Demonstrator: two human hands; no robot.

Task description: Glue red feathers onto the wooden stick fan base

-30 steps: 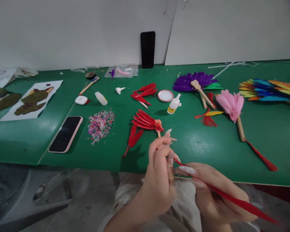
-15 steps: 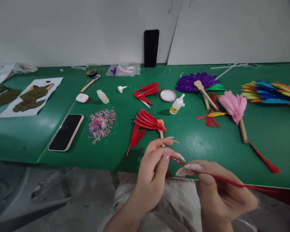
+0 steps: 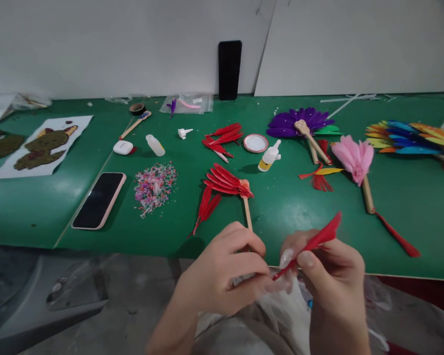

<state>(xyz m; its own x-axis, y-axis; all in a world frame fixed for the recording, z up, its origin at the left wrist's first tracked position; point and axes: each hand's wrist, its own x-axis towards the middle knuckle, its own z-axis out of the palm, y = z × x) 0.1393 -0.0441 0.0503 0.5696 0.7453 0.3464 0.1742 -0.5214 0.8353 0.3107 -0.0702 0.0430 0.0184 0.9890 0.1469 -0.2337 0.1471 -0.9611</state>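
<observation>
My right hand [image 3: 329, 271] pinches a red feather [image 3: 318, 239] near its quill end, the vane pointing up and to the right. My left hand [image 3: 225, 268] is curled closed just left of it, fingertips meeting the feather's lower tip. Both hands hover at the near edge of the green table [image 3: 318, 207]. Just beyond them lies a half-made red feather fan [image 3: 225, 182] on a wooden stick, with loose red feathers [image 3: 206, 207] beside it.
A glue bottle [image 3: 268, 158] and a round lid [image 3: 255, 143] sit mid-table. Purple [image 3: 299, 122], pink [image 3: 355, 157] and multicolour [image 3: 410, 138] feather fans lie right. A phone [image 3: 99, 200], confetti pile [image 3: 155, 185], earbud case [image 3: 123, 147] and moss pictures [image 3: 40, 145] lie left. A black phone [image 3: 229, 70] leans on the wall.
The feather swung from pointing down-right to pointing up-right in my right hand. My left hand's fingers curled closed and both hands dropped nearer the table edge.
</observation>
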